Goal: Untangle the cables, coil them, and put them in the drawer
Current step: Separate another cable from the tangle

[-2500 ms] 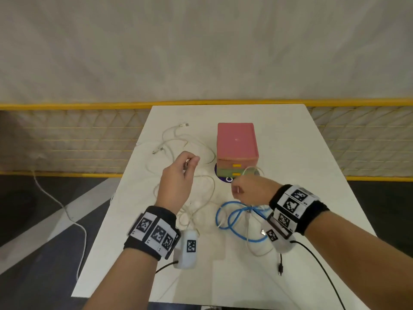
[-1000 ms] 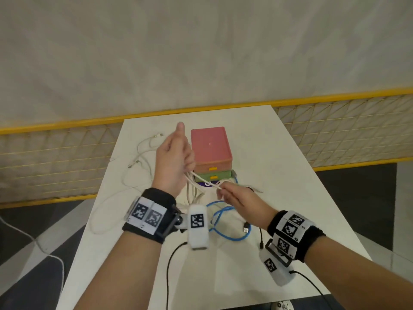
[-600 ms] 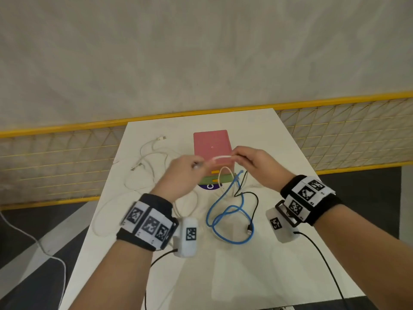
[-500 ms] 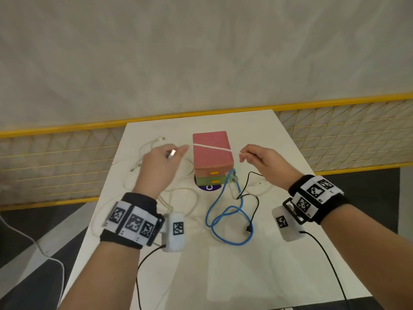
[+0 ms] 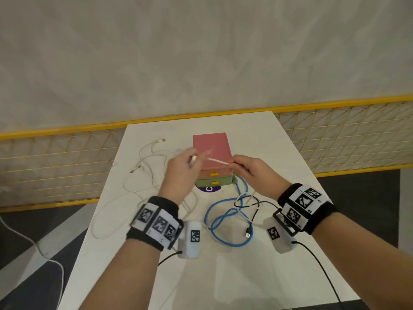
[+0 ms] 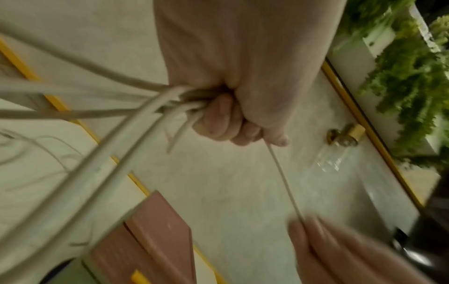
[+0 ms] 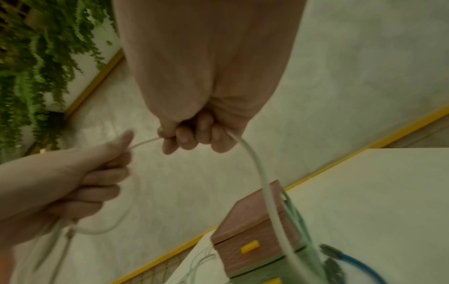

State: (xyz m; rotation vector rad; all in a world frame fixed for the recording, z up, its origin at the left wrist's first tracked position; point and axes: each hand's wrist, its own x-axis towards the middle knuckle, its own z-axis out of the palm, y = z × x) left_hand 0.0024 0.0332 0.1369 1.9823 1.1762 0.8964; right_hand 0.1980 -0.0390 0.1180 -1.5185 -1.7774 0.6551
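matt white table (image 5: pixel 257 139); smooth plastic drawers (image 5: pixel 212 145)

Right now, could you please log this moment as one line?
left hand: grips white cable | right hand: pinches it | drawers: closed

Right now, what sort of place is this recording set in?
Probably an indoor staged recording area, not a home: a lone white table against a plain grey wall, fenced by a yellow mesh barrier, with a hanging-plant wall nearby.
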